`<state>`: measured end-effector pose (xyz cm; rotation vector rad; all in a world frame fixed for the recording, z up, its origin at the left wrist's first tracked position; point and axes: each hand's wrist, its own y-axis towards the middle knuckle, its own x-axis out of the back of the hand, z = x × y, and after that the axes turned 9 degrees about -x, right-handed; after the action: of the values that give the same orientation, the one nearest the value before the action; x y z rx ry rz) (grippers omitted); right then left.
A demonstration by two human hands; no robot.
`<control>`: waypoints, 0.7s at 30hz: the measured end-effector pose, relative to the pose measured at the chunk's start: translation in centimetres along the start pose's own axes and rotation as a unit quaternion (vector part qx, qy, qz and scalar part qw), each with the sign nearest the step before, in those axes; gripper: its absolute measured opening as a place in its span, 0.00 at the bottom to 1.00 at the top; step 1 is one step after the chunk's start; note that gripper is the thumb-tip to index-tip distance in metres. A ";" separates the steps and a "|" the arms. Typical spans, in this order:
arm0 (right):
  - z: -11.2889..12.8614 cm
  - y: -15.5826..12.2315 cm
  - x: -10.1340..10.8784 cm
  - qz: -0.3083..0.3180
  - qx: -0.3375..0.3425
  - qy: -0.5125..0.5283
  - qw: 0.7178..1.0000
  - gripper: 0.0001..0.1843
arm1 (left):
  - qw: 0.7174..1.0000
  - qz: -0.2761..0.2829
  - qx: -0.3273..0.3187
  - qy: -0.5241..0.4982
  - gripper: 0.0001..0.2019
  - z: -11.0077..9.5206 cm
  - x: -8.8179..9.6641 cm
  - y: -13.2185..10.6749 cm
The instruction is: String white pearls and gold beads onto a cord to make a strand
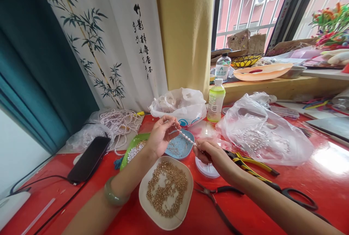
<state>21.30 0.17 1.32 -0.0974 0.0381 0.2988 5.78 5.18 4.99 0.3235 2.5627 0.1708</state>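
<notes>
My left hand [161, 134] is closed in a pinch on the upper end of a short strand of white pearl beads [185, 136]. My right hand [207, 151] pinches the lower end of the same strand. Both hands hover above a blue dish [178, 148] with small metal findings. A white dish of small gold beads [166, 191] lies just below them. A green dish of pearls [133, 149] sits beside my left wrist, which wears a green bangle. A clear spool [207, 169] lies under my right hand.
On the red table: a black phone [88, 158] on a cable at left, heaped pearl strands [120, 122], plastic bags [261, 129], a green bottle [216, 100], yellow-handled pliers [253, 162], black pliers [215, 195] and scissors [297, 195]. A cluttered windowsill stands behind.
</notes>
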 end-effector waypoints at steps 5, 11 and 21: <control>-0.1 -0.1 -0.1 0.008 -0.002 0.014 1.000 0.08 | 1.000 0.017 0.003 0.005 0.06 0.2 0.0 -0.1; -0.2 0.1 0.1 -0.002 -0.013 0.015 1.000 0.11 | 1.000 0.022 0.008 0.003 0.06 0.6 0.2 0.1; -0.2 -0.1 0.0 -0.007 -0.007 0.013 1.000 0.09 | 0.999 0.014 0.025 0.017 0.05 0.7 -0.6 -0.3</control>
<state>21.35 0.11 1.11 -0.1145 0.0605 0.2831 6.52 4.78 4.66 0.3776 2.5998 0.1243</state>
